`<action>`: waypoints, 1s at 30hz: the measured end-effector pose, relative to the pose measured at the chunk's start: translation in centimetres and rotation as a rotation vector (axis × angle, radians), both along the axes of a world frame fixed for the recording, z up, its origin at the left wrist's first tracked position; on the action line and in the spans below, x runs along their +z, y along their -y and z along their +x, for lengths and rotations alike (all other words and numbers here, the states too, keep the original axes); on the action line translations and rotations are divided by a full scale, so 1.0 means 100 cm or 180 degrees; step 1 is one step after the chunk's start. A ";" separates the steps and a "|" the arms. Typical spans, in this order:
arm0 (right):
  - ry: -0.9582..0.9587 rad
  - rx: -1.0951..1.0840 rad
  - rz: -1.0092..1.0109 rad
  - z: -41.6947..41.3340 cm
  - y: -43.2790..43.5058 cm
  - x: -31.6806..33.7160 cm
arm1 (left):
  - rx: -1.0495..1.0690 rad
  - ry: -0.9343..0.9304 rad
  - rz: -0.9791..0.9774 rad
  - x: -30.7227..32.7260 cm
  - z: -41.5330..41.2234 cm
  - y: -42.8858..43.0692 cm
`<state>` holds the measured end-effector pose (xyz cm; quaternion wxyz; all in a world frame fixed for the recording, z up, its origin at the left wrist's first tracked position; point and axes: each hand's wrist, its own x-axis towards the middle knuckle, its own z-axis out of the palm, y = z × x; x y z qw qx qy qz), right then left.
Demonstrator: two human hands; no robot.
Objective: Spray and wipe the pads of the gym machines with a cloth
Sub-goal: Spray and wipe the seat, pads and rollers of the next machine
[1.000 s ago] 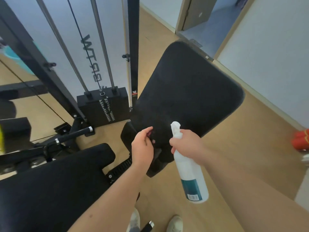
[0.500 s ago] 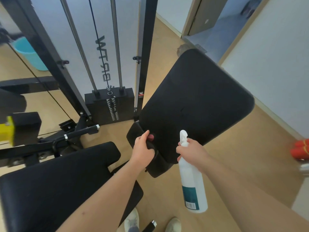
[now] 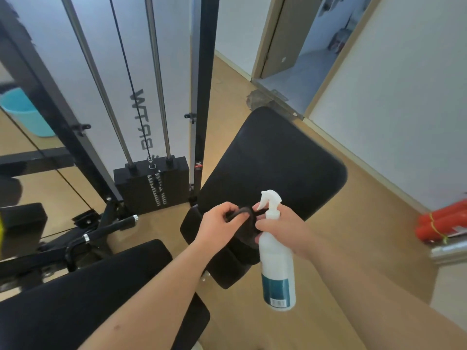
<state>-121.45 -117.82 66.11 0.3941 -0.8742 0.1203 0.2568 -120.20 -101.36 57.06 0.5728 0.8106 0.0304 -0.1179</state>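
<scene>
We find the left hand with thumb and fingers pinched on a dark cloth. The cloth bunches and droops between the two hands, in front of the lower edge of the pad. The right hand has its fingers curled round the neck of the bottle, nozzle up. We judge the cloth soft and light, best gathered into the palm. The bottle looks like stiff, smooth plastic, safest gripped at the neck. The pad appears firm.
</scene>
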 end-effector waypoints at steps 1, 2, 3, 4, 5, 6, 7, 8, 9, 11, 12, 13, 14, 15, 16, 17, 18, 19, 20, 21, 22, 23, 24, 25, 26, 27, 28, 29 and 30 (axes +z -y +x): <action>0.0062 -0.0036 0.0068 0.001 0.001 0.004 | -0.0029 0.0024 -0.0023 0.005 0.003 0.000; 0.0111 -0.0073 0.0067 0.001 0.002 0.007 | -0.0064 0.0072 -0.0061 0.010 0.005 0.001; 0.0177 -0.0129 0.0063 0.002 0.002 0.010 | -0.0098 0.0154 -0.0063 0.014 0.008 0.001; 0.0248 -0.0179 0.0039 0.002 0.002 0.012 | -0.0115 0.0262 -0.0007 0.017 0.010 0.001; 0.0336 -0.0220 0.0012 0.003 0.001 0.015 | -0.0114 0.0396 0.0096 0.019 0.013 0.000; 0.0405 -0.0230 -0.0051 0.003 0.000 0.017 | -0.0101 0.0547 0.0210 0.021 0.015 -0.002; 0.0458 -0.0236 -0.0121 0.005 -0.001 0.019 | -0.0119 0.0699 0.0274 0.021 0.018 -0.004; 0.0485 -0.0246 -0.0176 0.006 -0.001 0.022 | -0.0217 0.0833 0.0332 0.022 0.021 -0.008; 0.0515 -0.0255 -0.0206 0.008 -0.002 0.025 | -0.0413 0.0927 0.0417 0.023 0.025 -0.011; 0.0599 -0.0289 -0.0248 0.012 -0.003 0.030 | -0.0985 0.1073 0.0742 0.031 0.037 -0.019; 0.0645 -0.0310 -0.0269 0.014 -0.003 0.031 | -0.1240 0.1172 0.0922 0.036 0.044 -0.022; 0.0686 -0.0336 -0.0301 0.016 -0.002 0.032 | -0.1382 0.1335 0.1107 0.041 0.051 -0.024; 0.0715 -0.0368 -0.0327 0.019 -0.001 0.033 | -0.1359 0.1558 0.1325 0.045 0.059 -0.024; 0.0740 -0.0398 -0.0347 0.022 0.001 0.033 | -0.1167 0.1808 0.1544 0.047 0.065 -0.023; 0.0767 -0.0418 -0.0368 0.026 0.003 0.033 | -0.0839 0.1967 0.1670 0.049 0.070 -0.020; 0.0789 -0.0450 -0.0404 0.029 0.005 0.033 | -0.0437 0.1946 0.1619 0.050 0.074 -0.016; 0.0794 -0.0500 -0.0420 0.031 0.006 0.032 | -0.0080 0.1800 0.1417 0.051 0.076 -0.011; 0.0787 -0.0553 -0.0428 0.033 0.006 0.033 | 0.0137 0.1658 0.1156 0.050 0.079 -0.004; 0.0787 -0.0590 -0.0424 0.034 0.006 0.033 | 0.0218 0.1660 0.0965 0.049 0.081 0.003; 0.0785 -0.0623 -0.0431 0.036 0.006 0.032 | 0.0195 0.1773 0.0858 0.047 0.083 0.010; 0.0776 -0.0655 -0.0419 0.037 0.007 0.031 | 0.0107 0.1936 0.0774 0.046 0.085 0.017; 0.0757 -0.0677 -0.0419 0.039 0.008 0.030 | -0.0044 0.2101 0.0688 0.045 0.088 0.022; 0.0749 -0.0681 -0.0435 0.041 0.010 0.030 | -0.0250 0.2235 0.0602 0.044 0.091 0.027; 0.0740 -0.0665 -0.0456 0.043 0.013 0.030 | -0.0470 0.2367 0.0541 0.044 0.096 0.031; 0.0738 -0.0633 -0.0453 0.044 0.016 0.030 | -0.0656 0.2491 0.0504 0.043 0.102 0.034; 0.0749 -0.0609 -0.0426 0.046 0.020 0.030 | -0.0772 0.2582 0.0495 0.041 0.110 0.037; 0.0784 -0.0598 -0.0397 0.048 0.024 0.030 | -0.0806 0.2629 0.0541 0.040 0.118 0.040; 0.0830 -0.0591 -0.0395 0.050 0.028 0.030 | -0.0777 0.2610 0.0646 0.037 0.126 0.044; 0.0882 -0.0587 -0.0418 0.052 0.031 0.030 | -0.0732 0.2484 0.0793 0.032 0.132 0.048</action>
